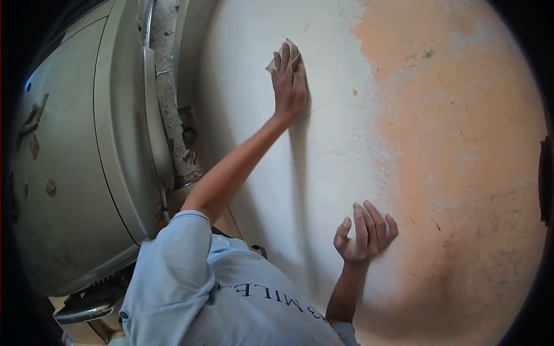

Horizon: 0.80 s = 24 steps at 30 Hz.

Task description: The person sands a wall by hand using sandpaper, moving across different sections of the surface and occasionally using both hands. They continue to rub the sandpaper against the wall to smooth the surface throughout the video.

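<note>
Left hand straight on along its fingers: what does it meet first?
Looks free: the left hand has only wall ahead to the picture's edge, though slight bumps are hard to judge.

Brown scraps (51,187) lie on the car (69,138), near a longer, unclear object (39,115). Beside the car runs a gritty strip (165,86); chrome trim (86,314) crosses its lower end.
</note>
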### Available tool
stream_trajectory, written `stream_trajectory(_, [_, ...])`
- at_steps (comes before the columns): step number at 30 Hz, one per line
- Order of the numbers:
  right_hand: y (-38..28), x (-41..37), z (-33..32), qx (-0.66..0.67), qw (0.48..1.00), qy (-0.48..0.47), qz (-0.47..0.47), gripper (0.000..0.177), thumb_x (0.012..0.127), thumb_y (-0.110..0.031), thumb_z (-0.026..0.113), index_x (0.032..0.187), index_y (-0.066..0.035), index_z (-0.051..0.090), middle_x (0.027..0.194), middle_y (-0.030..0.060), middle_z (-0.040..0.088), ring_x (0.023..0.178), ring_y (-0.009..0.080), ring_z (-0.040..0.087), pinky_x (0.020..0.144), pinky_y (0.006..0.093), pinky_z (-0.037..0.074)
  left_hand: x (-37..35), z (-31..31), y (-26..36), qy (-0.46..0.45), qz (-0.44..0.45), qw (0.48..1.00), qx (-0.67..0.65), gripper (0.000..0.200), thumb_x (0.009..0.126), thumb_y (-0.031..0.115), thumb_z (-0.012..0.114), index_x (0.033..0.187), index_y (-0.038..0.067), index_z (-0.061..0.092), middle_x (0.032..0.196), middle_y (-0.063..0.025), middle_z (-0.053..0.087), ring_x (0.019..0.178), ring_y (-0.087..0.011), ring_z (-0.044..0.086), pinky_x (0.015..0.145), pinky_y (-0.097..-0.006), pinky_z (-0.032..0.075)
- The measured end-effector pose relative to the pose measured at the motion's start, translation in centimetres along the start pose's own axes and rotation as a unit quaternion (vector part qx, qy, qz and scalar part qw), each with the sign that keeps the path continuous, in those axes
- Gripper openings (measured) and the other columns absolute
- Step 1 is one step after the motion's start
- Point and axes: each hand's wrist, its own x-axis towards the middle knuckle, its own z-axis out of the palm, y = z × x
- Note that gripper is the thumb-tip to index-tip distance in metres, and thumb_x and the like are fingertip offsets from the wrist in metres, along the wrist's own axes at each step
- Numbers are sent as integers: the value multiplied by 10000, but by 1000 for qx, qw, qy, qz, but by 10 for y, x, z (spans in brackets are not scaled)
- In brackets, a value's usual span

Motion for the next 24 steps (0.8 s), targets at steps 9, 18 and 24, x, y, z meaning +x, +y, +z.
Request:
stream_trajectory(9, [4,-2,0,45,998,33,-29,221,798,-126,517,1014,-85,498,813,42,654,808,195,632,859,397,351,-185,13,6,-160,128,974,99,501,810,98,477,1302,46,398,1454,-161,157,1349,-378,2,1045,-542,-5])
stream_trajectory(18, [4,1,8,81,989,122,-16,252,798,-119,519,1040,-58,486,837,58,646,791,207,627,725,365,391,-167,43,37,-42,97,985,134,451,853,120,417,1295,33,405,1436,-178,198,1338,-397,59,1053,-522,28])
stream_trajectory(24, [7,-24,-15,236,950,202,21,335,772,-43,469,1088,53,416,904,235,572,885,379,553,748,434,472,-189,23,45,-158,139,970,120,463,849,158,428,1296,40,405,1437,-180,195,1334,-407,80,1049,-533,1])
